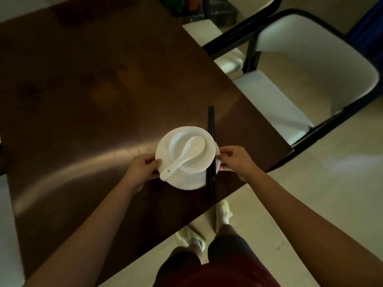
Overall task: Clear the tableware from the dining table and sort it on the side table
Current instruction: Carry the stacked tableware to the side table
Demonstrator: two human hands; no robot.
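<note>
A white plate [186, 181] sits near the front right corner of the dark brown dining table [83, 90]. On it stands a small white bowl [176, 139] with a white ceramic spoon [182, 156] lying across it, handle pointing to the lower left. A pair of black chopsticks [211, 154] lies across the plate's right rim, running front to back. My left hand [143, 166] grips the plate's left rim, thumb on top. My right hand [234, 160] grips the right rim beside the chopsticks.
Two white chairs with black frames [300, 79] stand along the table's right side. Pale floor tiles [310, 193] lie to the right and in front, where my feet stand. Dark and green items [186, 5] sit beyond the table's far edge.
</note>
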